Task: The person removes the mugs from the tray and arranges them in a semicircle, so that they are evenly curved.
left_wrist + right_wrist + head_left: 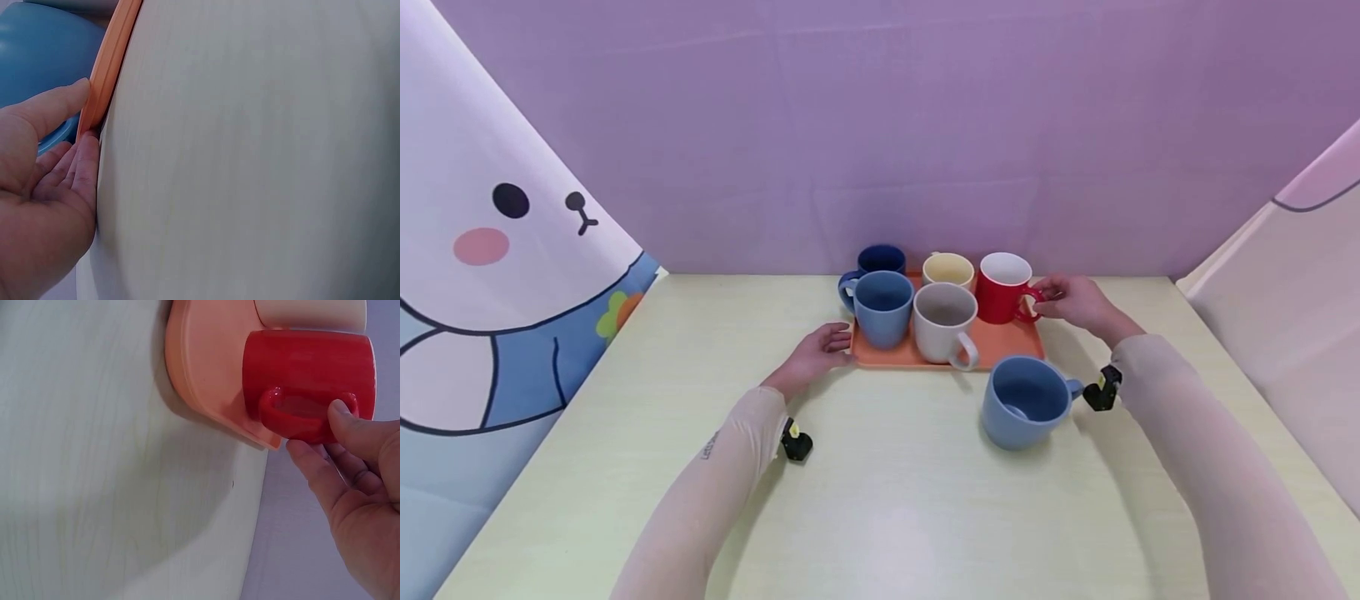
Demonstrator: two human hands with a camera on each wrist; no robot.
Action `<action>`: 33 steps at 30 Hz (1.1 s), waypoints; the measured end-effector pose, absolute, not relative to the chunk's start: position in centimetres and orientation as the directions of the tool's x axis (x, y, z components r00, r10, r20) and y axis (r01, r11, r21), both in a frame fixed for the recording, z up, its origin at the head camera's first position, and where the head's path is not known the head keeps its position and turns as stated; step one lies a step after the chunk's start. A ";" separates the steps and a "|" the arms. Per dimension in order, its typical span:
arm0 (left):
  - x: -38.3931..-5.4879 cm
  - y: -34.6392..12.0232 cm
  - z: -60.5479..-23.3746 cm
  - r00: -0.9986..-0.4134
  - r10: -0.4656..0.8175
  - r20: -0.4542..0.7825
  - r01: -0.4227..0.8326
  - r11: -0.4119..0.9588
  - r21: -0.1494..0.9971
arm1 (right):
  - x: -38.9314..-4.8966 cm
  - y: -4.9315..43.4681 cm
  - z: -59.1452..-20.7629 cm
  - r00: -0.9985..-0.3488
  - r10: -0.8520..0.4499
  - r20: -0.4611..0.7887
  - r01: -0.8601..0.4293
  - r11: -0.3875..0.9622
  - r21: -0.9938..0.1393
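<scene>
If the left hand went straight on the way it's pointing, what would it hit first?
The left hand would meet the orange tray first; its fingers appear to touch the edge. The light blue mug on it probably comes next, though depth is unclear.

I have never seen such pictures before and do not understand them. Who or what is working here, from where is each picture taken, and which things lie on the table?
No machine is at work: you see a person's two bare hands. The wide picture is taken from the person's head, looking forward and down; the other two are taken from the left and right wrists.

On the table lies an orange tray. Grouped there are a dark blue mug, a light blue mug, a cream mug, a whitish mug and a red mug. Another blue mug stands nearer the person.

The left hand touches the tray's left end. The right hand pinches the red mug's handle between thumb and fingers.
</scene>
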State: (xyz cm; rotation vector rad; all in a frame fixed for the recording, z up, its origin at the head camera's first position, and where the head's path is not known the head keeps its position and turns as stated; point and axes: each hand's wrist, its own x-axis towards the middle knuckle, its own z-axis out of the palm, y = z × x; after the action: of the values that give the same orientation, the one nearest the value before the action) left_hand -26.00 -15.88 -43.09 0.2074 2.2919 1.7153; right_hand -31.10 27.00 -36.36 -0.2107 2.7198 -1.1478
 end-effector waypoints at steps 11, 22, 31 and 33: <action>-26.2 -15.9 -43.3 -0.953 0.271 -0.131 -0.049 0.290 0.956 | -30.9 27.7 -35.9 -0.963 -0.232 -0.135 -0.061 0.680 -0.730; -26.2 -15.9 -43.3 -0.954 0.272 -0.128 -0.044 0.296 0.954 | -30.4 28.2 -35.4 -0.958 -0.244 -0.149 -0.054 0.664 -0.746; -26.0 -15.8 -43.2 -0.956 0.270 -0.116 -0.032 0.297 0.954 | -29.6 28.4 -34.5 -0.952 -0.268 -0.148 -0.067 0.654 -0.754; -26.0 -15.9 -43.2 -0.955 0.271 -0.116 -0.030 0.302 0.953 | -29.4 28.4 -34.3 -0.950 -0.276 -0.143 -0.077 0.654 -0.753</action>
State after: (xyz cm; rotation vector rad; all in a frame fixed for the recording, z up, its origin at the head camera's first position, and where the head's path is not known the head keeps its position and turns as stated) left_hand -26.02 -15.87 -43.18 0.2206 2.3164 1.7037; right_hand -29.39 28.43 -34.29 -0.2855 2.6276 -1.1793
